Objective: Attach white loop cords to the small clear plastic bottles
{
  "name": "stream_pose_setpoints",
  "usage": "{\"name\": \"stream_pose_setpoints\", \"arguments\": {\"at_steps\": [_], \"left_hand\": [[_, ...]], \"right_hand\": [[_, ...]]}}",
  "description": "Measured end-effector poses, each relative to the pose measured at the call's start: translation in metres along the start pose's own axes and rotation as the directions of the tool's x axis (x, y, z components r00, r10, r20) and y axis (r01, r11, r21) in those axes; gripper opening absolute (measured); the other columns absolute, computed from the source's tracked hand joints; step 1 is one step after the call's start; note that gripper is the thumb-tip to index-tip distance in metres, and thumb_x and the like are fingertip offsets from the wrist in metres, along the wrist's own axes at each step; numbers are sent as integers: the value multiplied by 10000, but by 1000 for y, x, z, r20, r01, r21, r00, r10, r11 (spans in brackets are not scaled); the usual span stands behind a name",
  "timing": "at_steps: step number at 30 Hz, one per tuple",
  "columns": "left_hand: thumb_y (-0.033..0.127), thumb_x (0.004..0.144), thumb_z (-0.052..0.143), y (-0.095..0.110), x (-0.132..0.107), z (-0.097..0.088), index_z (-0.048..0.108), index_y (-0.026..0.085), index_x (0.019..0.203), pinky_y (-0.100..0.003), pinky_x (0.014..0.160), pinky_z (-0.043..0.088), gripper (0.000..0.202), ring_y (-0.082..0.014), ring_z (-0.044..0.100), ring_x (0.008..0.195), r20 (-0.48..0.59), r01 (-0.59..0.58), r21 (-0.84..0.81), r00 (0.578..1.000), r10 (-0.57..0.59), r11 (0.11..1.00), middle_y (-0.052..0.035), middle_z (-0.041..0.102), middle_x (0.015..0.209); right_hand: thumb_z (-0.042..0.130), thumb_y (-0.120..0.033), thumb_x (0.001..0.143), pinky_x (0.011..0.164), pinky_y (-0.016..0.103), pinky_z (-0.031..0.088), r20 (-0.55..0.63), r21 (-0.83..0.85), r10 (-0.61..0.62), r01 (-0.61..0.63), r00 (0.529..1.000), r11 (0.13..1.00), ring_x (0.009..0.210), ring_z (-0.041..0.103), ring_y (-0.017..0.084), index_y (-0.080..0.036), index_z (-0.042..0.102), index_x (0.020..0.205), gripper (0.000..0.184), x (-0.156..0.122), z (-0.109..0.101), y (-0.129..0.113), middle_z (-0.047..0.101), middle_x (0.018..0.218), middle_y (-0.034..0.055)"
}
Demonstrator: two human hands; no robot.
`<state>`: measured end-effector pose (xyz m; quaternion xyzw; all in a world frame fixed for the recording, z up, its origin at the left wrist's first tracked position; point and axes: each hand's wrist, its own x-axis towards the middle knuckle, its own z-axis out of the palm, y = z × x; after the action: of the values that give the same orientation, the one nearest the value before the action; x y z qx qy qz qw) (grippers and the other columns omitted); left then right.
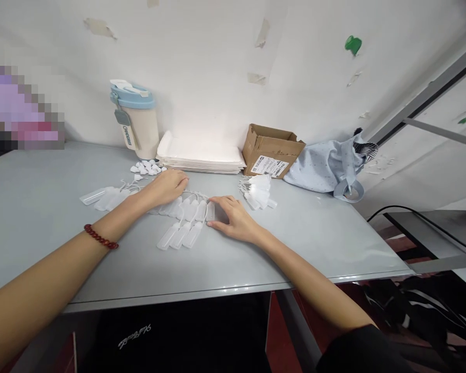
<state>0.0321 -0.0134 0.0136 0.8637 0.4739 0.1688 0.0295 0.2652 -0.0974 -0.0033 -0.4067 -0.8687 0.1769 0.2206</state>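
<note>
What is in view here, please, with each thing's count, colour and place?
tags: many, translucent white, around the hands
bits: many, white, before the cup
cup: one, cream and blue, back left
stack: one, white, between cup and box
box: one, brown, right of stack
bag: one, pale blue, right of box
table: one, grey, under these
wall: one, white, behind
tape: several, beige, wall
green spots: two, upper right
frame: one, grey, right
cable: one, black, right
blur: one, purple, far left
floor: one, dark red, below
bracelet: one, brown, left wrist
clothes: count unclear, black, bottom
left hand: one, above tags
right hand: one, beside tags
</note>
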Motion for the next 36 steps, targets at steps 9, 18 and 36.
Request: {"name": "stream_pose_setpoints", "arguments": {"at_steps": [9, 18, 36], "left_hand": [[282, 837, 335, 4, -3, -4, 664, 176, 796, -322, 787, 454, 349, -254, 637, 871, -27, 65, -36, 997, -66, 997, -82, 710, 851], [278, 789, 380, 3, -2, -7, 725, 122, 1052, -329, 789, 457, 461, -261, 636, 865, -39, 170, -51, 984, -172, 984, -112, 717, 934], [354, 911, 317, -4, 10, 5, 677, 208, 1173, -373, 983, 350, 469, -245, 533, 1069, 97, -65, -44, 993, 69, 997, -90, 614, 1199]], "right_hand": [[658, -309, 804, 962, 465, 428, -118, 2, 0, 1, 993, 1000, 1149, 505, 269, -169, 485, 1261, 508, -2, -9, 6, 583, 1247, 122], [599, -138, 739, 943, 460, 454, -245, -9, -48, 47, 968, 999, 1081, 539, 246, -177, 461, 1253, 533, -2, -11, 19, 552, 1217, 133], [422, 30, 669, 895, 392, 506, -343, -6, -89, 92, 935, 996, 1216, 478, 216, -225, 438, 1278, 660, 0, -12, 16, 476, 1293, 122]]}}
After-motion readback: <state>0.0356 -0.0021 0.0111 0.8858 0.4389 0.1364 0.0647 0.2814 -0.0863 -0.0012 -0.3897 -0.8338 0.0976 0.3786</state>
